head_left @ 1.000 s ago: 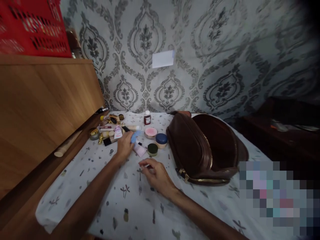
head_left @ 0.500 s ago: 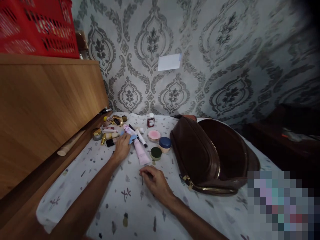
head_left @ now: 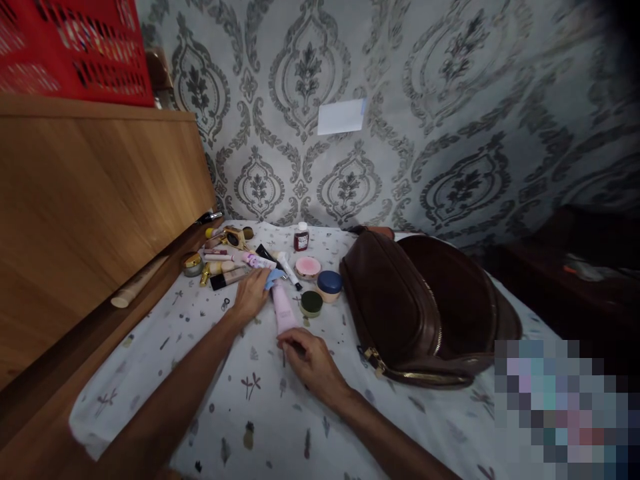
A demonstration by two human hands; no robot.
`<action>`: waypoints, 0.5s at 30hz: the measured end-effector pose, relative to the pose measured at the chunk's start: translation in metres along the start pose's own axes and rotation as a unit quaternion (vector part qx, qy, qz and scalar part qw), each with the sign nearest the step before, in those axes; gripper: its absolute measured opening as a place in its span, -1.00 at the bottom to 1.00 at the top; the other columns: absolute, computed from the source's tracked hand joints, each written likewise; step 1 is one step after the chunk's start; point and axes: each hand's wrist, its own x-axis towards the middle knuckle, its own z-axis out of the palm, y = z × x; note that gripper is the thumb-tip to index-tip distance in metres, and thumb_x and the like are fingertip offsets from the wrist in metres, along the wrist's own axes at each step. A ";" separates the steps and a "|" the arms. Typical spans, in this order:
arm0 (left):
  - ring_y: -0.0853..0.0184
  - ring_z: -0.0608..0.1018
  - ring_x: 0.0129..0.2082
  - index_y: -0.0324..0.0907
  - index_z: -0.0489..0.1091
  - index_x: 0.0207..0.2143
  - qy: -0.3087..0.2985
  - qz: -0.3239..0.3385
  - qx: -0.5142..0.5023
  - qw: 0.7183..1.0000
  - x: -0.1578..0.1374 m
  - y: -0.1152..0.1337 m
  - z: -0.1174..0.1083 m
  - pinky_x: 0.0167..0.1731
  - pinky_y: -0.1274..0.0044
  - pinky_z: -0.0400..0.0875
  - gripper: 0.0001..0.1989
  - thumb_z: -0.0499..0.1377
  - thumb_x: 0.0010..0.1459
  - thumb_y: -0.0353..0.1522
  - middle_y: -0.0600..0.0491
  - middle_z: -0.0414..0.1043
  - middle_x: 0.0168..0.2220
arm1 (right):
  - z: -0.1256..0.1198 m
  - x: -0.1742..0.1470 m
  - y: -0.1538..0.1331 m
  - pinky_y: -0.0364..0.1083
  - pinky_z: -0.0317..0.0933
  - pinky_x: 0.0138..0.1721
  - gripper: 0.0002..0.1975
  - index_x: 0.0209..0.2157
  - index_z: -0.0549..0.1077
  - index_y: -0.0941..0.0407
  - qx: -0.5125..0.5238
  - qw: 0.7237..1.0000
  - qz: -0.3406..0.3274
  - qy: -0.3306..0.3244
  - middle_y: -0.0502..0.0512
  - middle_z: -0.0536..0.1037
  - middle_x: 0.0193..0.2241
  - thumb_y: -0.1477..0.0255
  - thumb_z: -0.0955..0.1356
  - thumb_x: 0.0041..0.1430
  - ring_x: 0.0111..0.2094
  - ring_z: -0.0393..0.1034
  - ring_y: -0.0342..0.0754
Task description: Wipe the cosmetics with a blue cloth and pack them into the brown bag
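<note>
A pale pink squeeze tube [head_left: 284, 308] lies lengthwise between my hands. My left hand [head_left: 251, 293] is closed on a thin blue cloth [head_left: 275, 276], which covers the tube's far end. At the tube's near end, my right hand [head_left: 314, 365] has its thumb and fingers pinched over the flat edge. Right of the tube sit a dark green-lidded jar [head_left: 311, 303], a blue-lidded jar [head_left: 330, 285] and a pink round compact [head_left: 308, 267]. Beyond my left hand lie a floral tube [head_left: 259, 260], a white tube [head_left: 290, 270] and a black-capped beige tube [head_left: 229, 276].
A brown leather bag [head_left: 390, 300] lies unzipped on the right. A small red bottle [head_left: 301, 238] with a white cap stands near the wall. The wooden cabinet [head_left: 100, 187] borders the left side, with a red basket [head_left: 95, 53] on top. A gold-lidded jar [head_left: 192, 264] sits beside it.
My left hand and the blue cloth have shifted right, onto the pink tube's far end. The tube has turned slightly, and its near end now meets my right fingers. The white tube has shifted slightly.
</note>
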 end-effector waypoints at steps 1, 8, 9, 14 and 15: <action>0.14 0.48 0.01 -0.21 0.37 0.02 0.002 -0.006 0.008 1.000 0.000 0.000 -0.001 0.03 0.33 0.39 -0.62 0.04 0.15 -0.56 -0.12 0.49 -0.05 | 0.002 -0.001 0.003 -0.02 0.39 -0.13 -0.73 -0.19 0.58 0.11 -0.008 1.000 -0.014 0.002 0.13 0.63 -0.26 0.52 0.27 0.17 -0.21 0.52 0.01; 0.08 0.39 0.09 -0.22 0.34 0.06 0.017 -0.077 0.092 0.993 0.003 0.000 -0.008 0.10 0.28 0.31 -0.53 0.07 0.07 -0.57 -0.13 0.39 0.08 | 0.015 -0.008 0.030 0.22 0.19 0.24 -0.52 0.17 0.41 0.14 -0.055 0.993 -0.100 0.028 0.26 0.48 0.14 0.48 0.29 0.20 0.27 0.24 0.16; 0.05 0.38 0.10 -0.23 0.33 0.07 0.019 -0.093 0.106 0.990 0.003 -0.001 -0.010 0.10 0.26 0.30 -0.53 0.07 0.08 -0.56 -0.15 0.37 0.10 | 0.016 -0.009 0.032 0.22 0.19 0.25 -0.52 0.17 0.40 0.15 -0.055 0.993 -0.098 0.033 0.25 0.48 0.13 0.49 0.28 0.21 0.27 0.24 0.16; -0.04 0.39 0.06 -0.30 0.31 0.08 0.020 -0.173 0.167 0.971 0.005 -0.013 -0.020 0.01 0.16 0.32 -0.57 0.04 0.14 -0.53 -0.26 0.38 0.02 | 0.014 -0.008 0.026 0.17 0.29 0.17 -0.58 0.08 0.42 0.16 -0.057 0.993 -0.076 0.071 0.26 0.50 0.05 0.55 0.26 0.18 0.14 0.35 0.14; -0.04 0.40 0.05 -0.30 0.31 0.07 0.017 -0.182 0.175 0.967 0.005 -0.015 -0.022 -0.01 0.17 0.33 -0.59 0.03 0.15 -0.52 -0.27 0.38 0.01 | 0.014 -0.008 0.023 0.15 0.32 0.14 -0.58 0.07 0.42 0.15 -0.057 0.993 -0.075 0.073 0.26 0.49 0.03 0.56 0.26 0.17 0.10 0.38 0.12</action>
